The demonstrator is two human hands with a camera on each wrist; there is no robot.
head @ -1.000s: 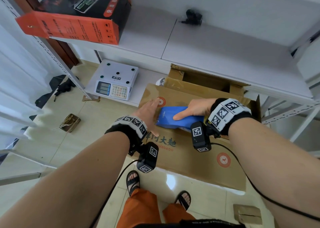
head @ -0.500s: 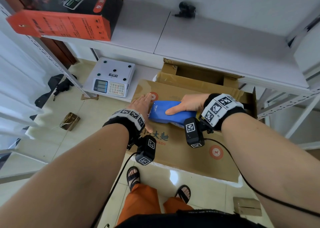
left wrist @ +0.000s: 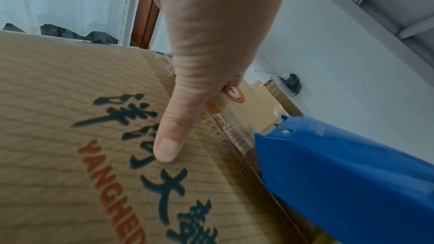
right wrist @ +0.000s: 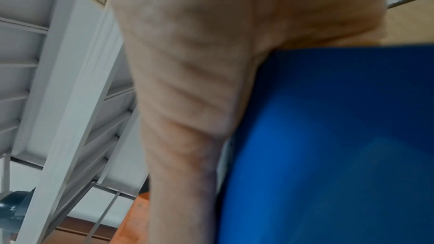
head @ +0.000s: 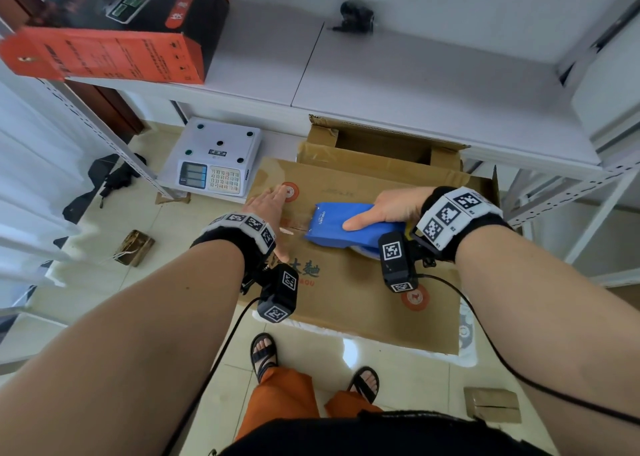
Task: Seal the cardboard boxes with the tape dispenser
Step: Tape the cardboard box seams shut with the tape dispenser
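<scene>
Right grip [head: 391, 209] pulled tape dispenser [head: 346, 225] rightward from left hand [head: 268, 206].

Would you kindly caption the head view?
Left hand steadies cardboard box while right hand runs blue tape dispenser.

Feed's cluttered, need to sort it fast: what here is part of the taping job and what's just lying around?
In use: cardboard box, blue tape dispenser gripped by right hand, left hand flat on box.

Lying about: weighing scale, orange-black carton, open box behind.

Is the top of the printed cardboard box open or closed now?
Closed. The printed cardboard box has its flaps lying flat; the left hand presses them and clear tape covers the seam.
</scene>
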